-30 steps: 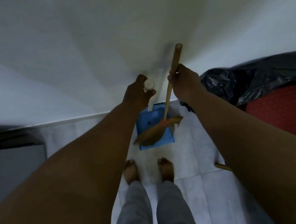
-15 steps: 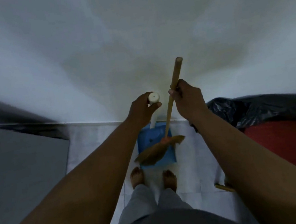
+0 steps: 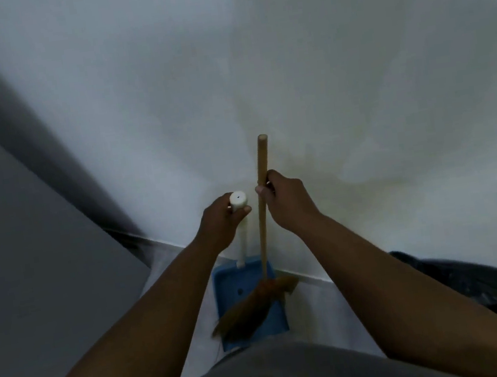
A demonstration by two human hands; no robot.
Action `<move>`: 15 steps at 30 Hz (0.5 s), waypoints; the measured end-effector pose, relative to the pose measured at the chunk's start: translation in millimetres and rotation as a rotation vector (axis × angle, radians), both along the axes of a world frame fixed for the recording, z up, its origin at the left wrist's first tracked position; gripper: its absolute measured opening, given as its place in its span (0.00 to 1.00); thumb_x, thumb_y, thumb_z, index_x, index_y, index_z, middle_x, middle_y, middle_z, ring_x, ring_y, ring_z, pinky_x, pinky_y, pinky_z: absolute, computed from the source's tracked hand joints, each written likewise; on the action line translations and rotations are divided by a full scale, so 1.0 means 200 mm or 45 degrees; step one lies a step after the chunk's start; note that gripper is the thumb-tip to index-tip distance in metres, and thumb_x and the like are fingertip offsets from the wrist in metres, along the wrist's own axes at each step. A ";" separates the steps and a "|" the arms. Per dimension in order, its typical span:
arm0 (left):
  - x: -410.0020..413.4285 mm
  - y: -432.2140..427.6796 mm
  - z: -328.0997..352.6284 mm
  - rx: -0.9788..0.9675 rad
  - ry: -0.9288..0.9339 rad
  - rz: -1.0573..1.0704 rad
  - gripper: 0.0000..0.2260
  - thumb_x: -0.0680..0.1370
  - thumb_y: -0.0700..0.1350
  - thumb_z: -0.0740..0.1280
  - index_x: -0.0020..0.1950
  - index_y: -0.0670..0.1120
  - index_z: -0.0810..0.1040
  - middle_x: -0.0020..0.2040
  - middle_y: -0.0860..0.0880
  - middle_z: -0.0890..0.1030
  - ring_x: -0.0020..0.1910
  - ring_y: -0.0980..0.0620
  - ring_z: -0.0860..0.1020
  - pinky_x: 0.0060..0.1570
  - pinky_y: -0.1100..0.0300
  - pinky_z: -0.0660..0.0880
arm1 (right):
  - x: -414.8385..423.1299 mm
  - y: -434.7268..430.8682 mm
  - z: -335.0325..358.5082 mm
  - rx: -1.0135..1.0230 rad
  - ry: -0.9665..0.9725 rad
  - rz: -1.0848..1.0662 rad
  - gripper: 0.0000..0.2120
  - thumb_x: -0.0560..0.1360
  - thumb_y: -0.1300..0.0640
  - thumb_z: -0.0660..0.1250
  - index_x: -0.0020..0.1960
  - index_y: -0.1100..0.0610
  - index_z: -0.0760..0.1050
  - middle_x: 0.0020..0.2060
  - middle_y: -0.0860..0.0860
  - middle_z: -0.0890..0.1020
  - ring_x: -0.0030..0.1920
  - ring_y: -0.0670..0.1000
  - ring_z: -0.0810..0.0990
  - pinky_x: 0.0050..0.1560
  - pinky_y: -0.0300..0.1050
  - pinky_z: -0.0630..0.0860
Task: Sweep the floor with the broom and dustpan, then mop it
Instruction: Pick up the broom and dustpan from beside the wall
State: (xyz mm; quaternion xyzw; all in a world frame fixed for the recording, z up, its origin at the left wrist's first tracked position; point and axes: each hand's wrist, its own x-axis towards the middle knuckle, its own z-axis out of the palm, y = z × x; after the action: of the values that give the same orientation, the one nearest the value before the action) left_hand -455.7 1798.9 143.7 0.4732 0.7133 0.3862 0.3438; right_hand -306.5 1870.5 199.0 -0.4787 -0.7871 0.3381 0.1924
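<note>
Near-upright broom [image 3: 263, 234], handle tip up, bristles down over dustpan [image 3: 231, 287]

It is dim where I stand, the picture grey and soft. The wall [image 3: 353, 79] is palest right of centre, faintly yellowish; a broad shadow darkens the upper left. My left hand [image 3: 223, 220] and right hand [image 3: 290, 201] show dark, with little detail. The dustpan [image 3: 228, 282] looks dull blue, the bristles of the broom [image 3: 244, 312] smeared. Straight lines bow toward the edges.
</note>
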 end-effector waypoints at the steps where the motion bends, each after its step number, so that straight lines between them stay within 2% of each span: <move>1: -0.02 -0.02 0.01 -0.008 0.007 0.045 0.15 0.79 0.48 0.69 0.64 0.46 0.75 0.55 0.52 0.78 0.55 0.52 0.76 0.53 0.60 0.69 | -0.03 0.00 0.01 0.005 0.001 0.049 0.08 0.81 0.50 0.61 0.51 0.54 0.74 0.41 0.50 0.80 0.40 0.49 0.80 0.39 0.43 0.77; 6: -0.07 -0.19 0.05 -0.003 0.030 0.309 0.13 0.79 0.48 0.69 0.63 0.47 0.76 0.55 0.53 0.78 0.54 0.53 0.76 0.46 0.68 0.69 | -0.16 -0.03 0.07 0.030 -0.013 0.305 0.08 0.81 0.50 0.61 0.53 0.54 0.74 0.41 0.49 0.80 0.39 0.47 0.79 0.41 0.44 0.78; 9: -0.06 -0.35 0.06 -0.005 0.042 0.471 0.10 0.79 0.47 0.69 0.59 0.47 0.77 0.54 0.50 0.79 0.53 0.51 0.77 0.50 0.62 0.72 | -0.24 -0.09 0.07 0.032 -0.019 0.472 0.06 0.81 0.50 0.61 0.51 0.52 0.73 0.40 0.49 0.80 0.38 0.47 0.80 0.40 0.45 0.79; 12: -0.04 -0.53 0.06 0.018 0.090 0.658 0.07 0.79 0.46 0.69 0.56 0.51 0.75 0.50 0.53 0.77 0.49 0.54 0.75 0.44 0.71 0.67 | -0.31 -0.18 0.06 0.049 -0.014 0.660 0.05 0.81 0.50 0.61 0.49 0.50 0.71 0.39 0.48 0.80 0.38 0.48 0.80 0.40 0.47 0.79; 15: 0.00 -0.75 0.05 0.027 0.139 0.829 0.06 0.79 0.45 0.70 0.53 0.50 0.75 0.47 0.53 0.78 0.45 0.56 0.74 0.39 0.77 0.66 | -0.37 -0.31 0.06 0.057 -0.019 0.839 0.04 0.81 0.50 0.61 0.48 0.49 0.71 0.38 0.49 0.80 0.37 0.49 0.80 0.40 0.48 0.79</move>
State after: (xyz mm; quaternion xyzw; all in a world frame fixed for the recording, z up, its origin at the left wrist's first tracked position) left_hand -455.1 1649.6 153.4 0.2441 0.8403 0.4573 0.1586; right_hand -380.3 1808.4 211.7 -0.1965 -0.9082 0.3614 0.0774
